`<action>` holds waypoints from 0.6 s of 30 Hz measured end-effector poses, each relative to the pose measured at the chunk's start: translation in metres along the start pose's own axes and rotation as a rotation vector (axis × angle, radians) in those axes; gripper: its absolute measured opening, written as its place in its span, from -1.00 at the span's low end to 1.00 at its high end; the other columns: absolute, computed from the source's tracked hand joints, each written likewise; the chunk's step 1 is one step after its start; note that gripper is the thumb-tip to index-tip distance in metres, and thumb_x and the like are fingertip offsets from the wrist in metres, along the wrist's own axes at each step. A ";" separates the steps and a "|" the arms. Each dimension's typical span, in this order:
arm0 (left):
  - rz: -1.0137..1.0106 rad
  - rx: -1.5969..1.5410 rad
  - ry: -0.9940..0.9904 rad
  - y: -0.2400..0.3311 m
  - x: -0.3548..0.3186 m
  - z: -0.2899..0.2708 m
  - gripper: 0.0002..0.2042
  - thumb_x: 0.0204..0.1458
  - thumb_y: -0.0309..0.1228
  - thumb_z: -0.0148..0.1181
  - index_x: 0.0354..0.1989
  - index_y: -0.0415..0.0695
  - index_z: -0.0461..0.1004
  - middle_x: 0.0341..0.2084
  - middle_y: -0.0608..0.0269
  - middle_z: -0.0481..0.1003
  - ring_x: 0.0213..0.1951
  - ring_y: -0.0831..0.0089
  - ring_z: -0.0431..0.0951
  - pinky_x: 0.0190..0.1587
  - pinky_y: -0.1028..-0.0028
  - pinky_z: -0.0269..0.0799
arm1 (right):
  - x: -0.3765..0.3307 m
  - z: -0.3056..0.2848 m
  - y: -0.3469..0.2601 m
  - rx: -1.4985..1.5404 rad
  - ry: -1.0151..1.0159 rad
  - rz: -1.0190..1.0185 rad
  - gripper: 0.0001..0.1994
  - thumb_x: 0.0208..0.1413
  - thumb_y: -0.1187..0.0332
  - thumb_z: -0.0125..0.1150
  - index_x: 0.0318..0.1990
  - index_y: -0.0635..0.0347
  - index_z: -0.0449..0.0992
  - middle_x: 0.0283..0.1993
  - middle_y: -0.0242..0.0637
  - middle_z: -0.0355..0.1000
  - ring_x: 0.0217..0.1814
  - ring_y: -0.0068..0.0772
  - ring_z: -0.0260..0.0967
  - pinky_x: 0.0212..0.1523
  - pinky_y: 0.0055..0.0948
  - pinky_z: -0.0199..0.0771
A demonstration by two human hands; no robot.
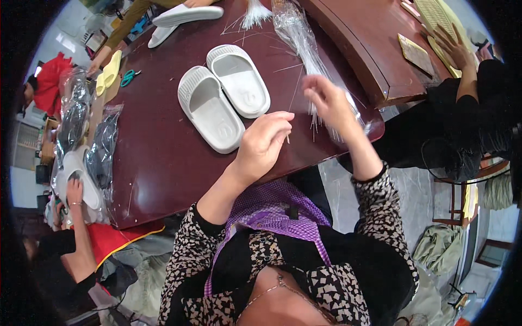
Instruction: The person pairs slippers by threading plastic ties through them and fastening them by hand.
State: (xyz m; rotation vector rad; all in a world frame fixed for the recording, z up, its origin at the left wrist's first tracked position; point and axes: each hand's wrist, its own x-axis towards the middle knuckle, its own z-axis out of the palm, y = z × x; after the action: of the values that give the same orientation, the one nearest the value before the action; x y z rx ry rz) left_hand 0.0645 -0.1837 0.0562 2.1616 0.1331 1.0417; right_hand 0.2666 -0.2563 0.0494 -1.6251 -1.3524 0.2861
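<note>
A pair of light grey slide slippers lies side by side on the dark red table [147, 179], the left slipper [228, 129] nearer me than the right slipper [251, 89]. My left hand [262, 144] is raised near their heel ends, its fingers bent together in a pinch; whatever is between them is too small to make out. My right hand [333, 108] hangs farther right, empty as far as I can see, its fingers smeared by motion. Beneath and beyond it stretches a bundle of thin white plastic strands [312, 62], partly in a clear bag. A loose strand runs between that bundle and my left hand.
A second strand bunch [255, 15] lies at the far edge. Teal scissors [128, 78] and yellow slippers [110, 71] sit far left. Co-workers handle slippers around me: a white slipper [87, 182] at left, another pair at the top. A raised wooden surface [353, 32] borders the right.
</note>
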 end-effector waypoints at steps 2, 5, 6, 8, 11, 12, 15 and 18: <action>-0.115 -0.140 0.001 0.000 -0.004 -0.001 -0.91 0.06 -0.67 0.08 -0.27 -0.27 0.41 -0.20 0.09 0.52 -0.19 0.44 0.53 -0.13 0.51 0.45 | 0.023 -0.004 0.018 -0.323 -0.027 -0.114 -0.56 0.07 0.39 0.15 0.14 0.10 0.28 0.01 -0.17 0.38 0.05 -0.22 0.32 0.03 -0.29 0.31; -0.208 -0.276 0.041 -0.004 -0.006 0.006 -0.93 0.11 -0.64 0.05 -0.25 -0.27 0.42 -0.21 0.13 0.53 -0.19 0.47 0.53 -0.10 0.53 0.44 | 0.053 -0.001 0.047 -0.624 -0.140 -0.164 -0.44 0.05 0.35 0.15 0.25 0.02 0.18 0.26 -0.13 0.20 0.32 -0.08 0.10 0.23 -0.14 0.09; -0.236 -0.285 0.038 -0.003 -0.007 0.007 -0.92 0.11 -0.63 0.05 -0.25 -0.27 0.43 -0.22 0.14 0.53 -0.19 0.48 0.53 -0.09 0.53 0.44 | 0.061 0.001 0.055 -0.694 -0.190 -0.152 -0.41 0.05 0.34 0.14 0.27 0.01 0.15 0.32 -0.14 0.13 0.38 -0.06 0.01 0.28 -0.11 0.01; -0.260 -0.277 0.031 -0.003 -0.012 0.003 -0.92 0.12 -0.63 0.04 -0.24 -0.27 0.43 -0.25 0.16 0.54 -0.20 0.48 0.53 -0.08 0.54 0.43 | 0.073 0.006 0.069 -0.690 -0.306 -0.019 -0.47 0.14 0.25 0.05 0.29 -0.01 0.15 0.36 -0.26 0.08 0.44 -0.13 -0.11 0.33 -0.12 -0.10; -0.276 -0.328 0.068 0.001 -0.021 -0.008 -0.91 0.13 -0.64 0.03 -0.25 -0.26 0.44 -0.32 0.19 0.54 -0.21 0.50 0.53 -0.10 0.55 0.44 | 0.083 0.011 0.082 -0.738 -0.309 0.016 -0.51 0.22 0.20 -0.07 0.29 0.02 0.15 0.40 -0.32 0.01 0.47 -0.22 -0.19 0.37 -0.14 -0.17; -0.311 -0.339 0.080 0.003 -0.026 -0.015 -0.91 0.13 -0.63 0.02 -0.24 -0.26 0.44 -0.32 0.18 0.54 -0.22 0.50 0.54 -0.10 0.54 0.44 | 0.083 0.012 0.085 -0.742 -0.310 0.013 -0.52 0.23 0.21 -0.10 0.29 0.02 0.14 0.41 -0.34 -0.01 0.48 -0.23 -0.20 0.37 -0.13 -0.17; -0.395 -0.422 0.148 0.013 -0.042 -0.036 -0.92 0.14 -0.62 0.01 -0.23 -0.26 0.42 -0.36 0.15 0.55 -0.24 0.47 0.55 -0.13 0.52 0.45 | 0.082 0.011 0.088 -0.755 -0.304 0.019 -0.52 0.24 0.23 -0.13 0.31 0.01 0.10 0.41 -0.37 -0.02 0.48 -0.22 -0.21 0.37 -0.12 -0.15; -0.434 -0.459 0.239 0.014 -0.055 -0.054 -0.93 0.14 -0.60 0.01 -0.23 -0.26 0.41 -0.37 0.13 0.55 -0.26 0.45 0.56 -0.14 0.50 0.46 | 0.080 0.012 0.089 -0.760 -0.291 -0.045 -0.52 0.24 0.25 -0.14 0.31 0.00 0.09 0.41 -0.40 -0.02 0.47 -0.22 -0.19 0.36 -0.08 -0.14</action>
State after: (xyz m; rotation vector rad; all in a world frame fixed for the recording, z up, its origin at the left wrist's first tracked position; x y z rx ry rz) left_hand -0.0138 -0.1848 0.0518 1.5049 0.4124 0.9573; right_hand 0.3430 -0.1743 0.0051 -2.2252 -1.8574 -0.0392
